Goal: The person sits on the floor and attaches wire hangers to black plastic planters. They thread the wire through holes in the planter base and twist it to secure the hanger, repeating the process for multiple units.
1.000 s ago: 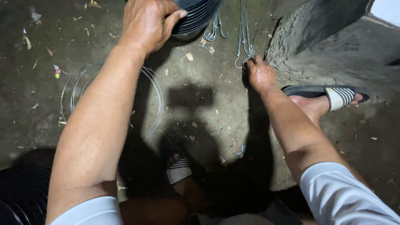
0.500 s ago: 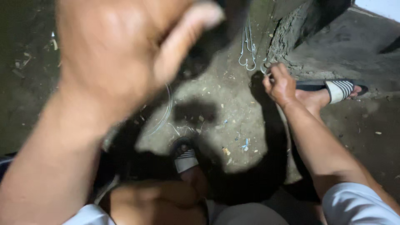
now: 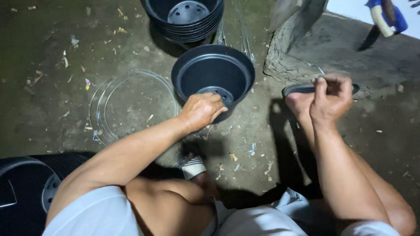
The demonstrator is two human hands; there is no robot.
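Two bare hands at work: the left hand (image 3: 202,110) grips the near rim of a black pot (image 3: 213,78) at twelve o'clock, the right hand (image 3: 331,101) pinches thin wire (image 3: 318,69) at two o'clock, which could slip or prick.

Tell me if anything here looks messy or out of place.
Litter and chips are scattered on the floor. Otherwise nothing odd: the left hand grips an upright black pot; the right hand pinches thin wire.
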